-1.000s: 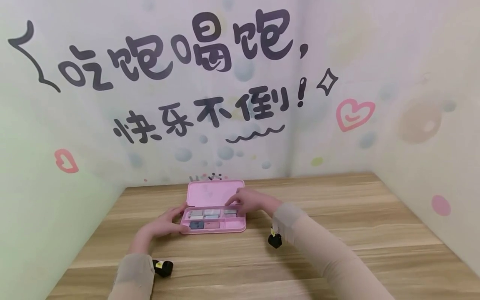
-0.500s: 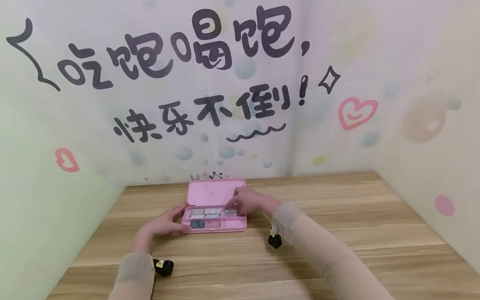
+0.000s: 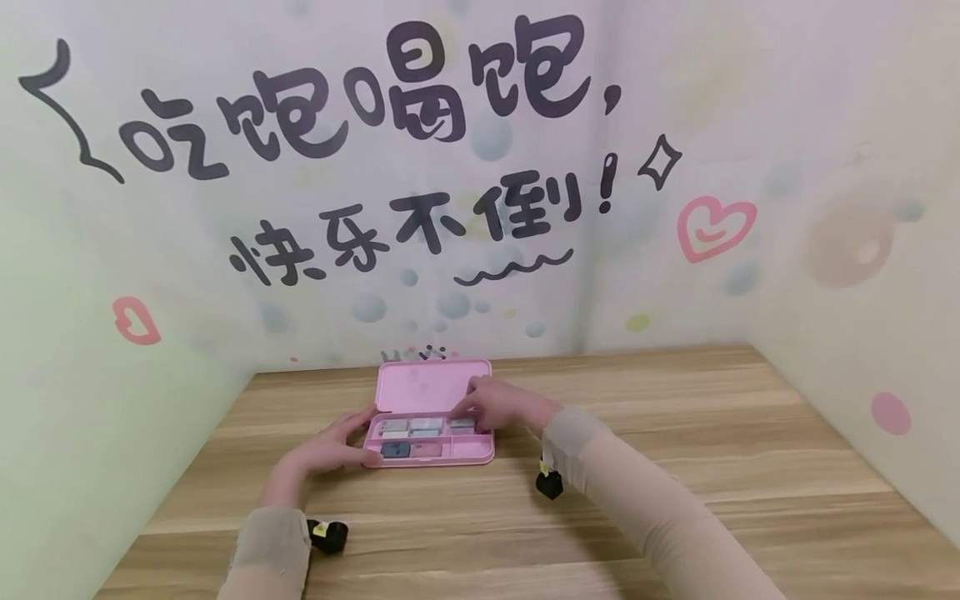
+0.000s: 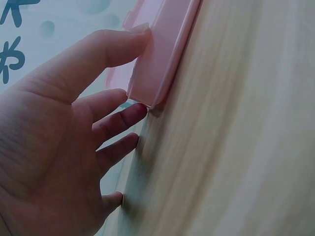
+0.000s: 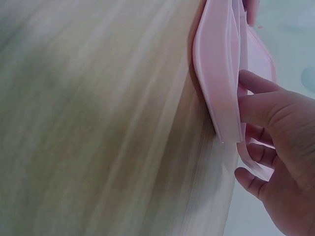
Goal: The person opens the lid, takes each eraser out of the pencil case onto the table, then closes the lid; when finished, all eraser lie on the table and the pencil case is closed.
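Note:
A pink hinged case [image 3: 471, 447] lies on the table with its lid [image 3: 427, 385] raised toward the wall. Small grey and whitish blocks [image 3: 426, 425] sit in its back row. Up front are a dark blue block [image 3: 395, 450] and a pinkish block [image 3: 427, 450]. My left hand [image 3: 327, 447] holds the case's left end, thumb at the front and fingers spread round the back corner. At the right end, my right hand [image 3: 501, 403] reaches in with thumb and index finger beside a grey block [image 3: 462, 423]. The right wrist view hides what those fingertips touch.
The wooden table [image 3: 465, 533] reaches back to a white printed wall [image 3: 525, 308], close behind the lid. Side walls stand left and right. A small black device [image 3: 327, 537] is strapped to my left wrist, another black device [image 3: 550, 483] to my right.

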